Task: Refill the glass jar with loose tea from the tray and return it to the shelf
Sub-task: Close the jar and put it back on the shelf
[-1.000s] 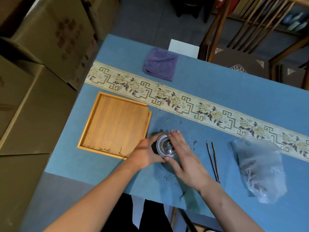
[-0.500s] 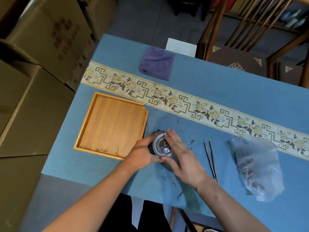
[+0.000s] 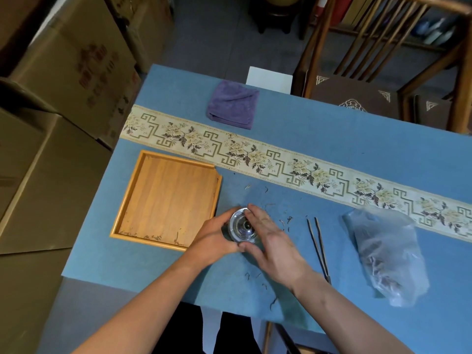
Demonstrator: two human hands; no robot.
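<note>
Both hands grip one glass jar [image 3: 242, 227] standing on the blue table [image 3: 332, 139], just right of the single wooden tray [image 3: 166, 198]. The left hand [image 3: 213, 238] wraps its side; the right hand [image 3: 272, 241] clasps the lid. Open cloth lies toward the near edge. One pair of tongs [image 3: 318, 246], one plastic bag [image 3: 385, 254] and one purple cloth [image 3: 232, 104] lie apart.

jar body [image 3: 231, 235]: hidden by hands | chair [image 3: 383, 72]: cut by frame edge

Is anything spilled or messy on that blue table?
Yes. Loose tea strands lie scattered on the blue tablecloth around the glass jar, some near the table's front edge. A few bits also cling along the wooden tray near rim.
</note>
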